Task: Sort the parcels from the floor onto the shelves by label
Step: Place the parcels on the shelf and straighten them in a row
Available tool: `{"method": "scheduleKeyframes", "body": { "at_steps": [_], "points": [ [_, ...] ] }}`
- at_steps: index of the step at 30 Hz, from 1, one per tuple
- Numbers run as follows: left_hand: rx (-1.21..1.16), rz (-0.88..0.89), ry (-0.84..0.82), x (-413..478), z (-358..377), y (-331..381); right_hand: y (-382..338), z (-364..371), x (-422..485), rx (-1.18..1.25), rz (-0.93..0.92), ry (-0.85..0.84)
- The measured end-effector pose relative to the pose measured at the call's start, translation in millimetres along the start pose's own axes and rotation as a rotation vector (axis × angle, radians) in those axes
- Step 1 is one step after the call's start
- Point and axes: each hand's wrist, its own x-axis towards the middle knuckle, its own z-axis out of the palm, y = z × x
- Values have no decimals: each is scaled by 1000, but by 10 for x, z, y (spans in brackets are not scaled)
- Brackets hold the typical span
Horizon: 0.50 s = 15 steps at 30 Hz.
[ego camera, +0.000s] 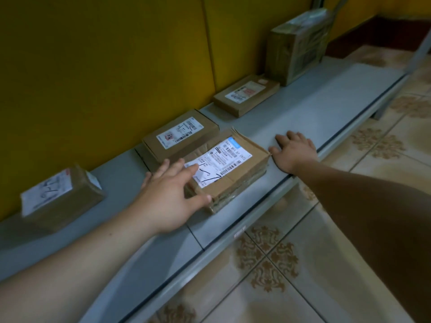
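Note:
A flat cardboard parcel (235,169) with a white label marked "7" lies on the low grey shelf (326,99). My left hand (170,194) rests against its left end, fingers straight over the label's corner and thumb along the front edge. My right hand (295,151) lies flat on the shelf just right of the parcel, fingers spread, its thumb near the parcel's right corner. Behind this parcel sits another flat labelled parcel (180,136), close against it.
A small box (63,197) stands further left on the shelf. To the right are a flat parcel (247,95) and a taller taped box (298,47). A yellow wall backs the shelf. Patterned floor tiles (275,259) lie in front of it.

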Motion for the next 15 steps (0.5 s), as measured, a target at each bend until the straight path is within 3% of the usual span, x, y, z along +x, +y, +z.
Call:
{"method": "scheduleKeyframes", "body": {
  "at_steps": [7,15],
  "points": [
    [-103,-32,-47,-489,-201,-349,-209,-202,-920,-44,69,-221],
    [-159,39,-229,-1441,-1007,9,-826,-1598,-2136,-89,45,-323]
  ]
}}
